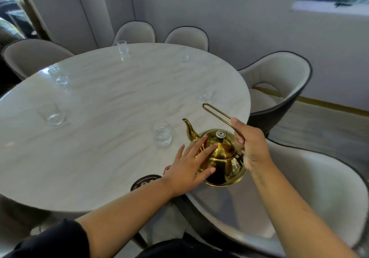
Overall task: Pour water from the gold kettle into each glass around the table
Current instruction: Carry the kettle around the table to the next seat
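Six glasses (161,134): clear, and spaced around the table (111,102). The nearest stands just left of the gold kettle (221,158). Another stands beyond its handle (218,114), and four are well apart from it across the top.
One gold kettle: at the table's near right edge, lid on, spout (188,128) pointing away toward the nearest glass. Its base may be resting on the tabletop or just off it; the view does not settle this.
Left hand (191,166): fingers straight and fanned out, laid flat against the kettle's left side.
Right hand (253,148): fingers curled round the lower part of the wire handle, at the kettle's right.
Five chairs (279,78): ring the table.
One dark round mat (145,182): just left of the kettle, under the left wrist.
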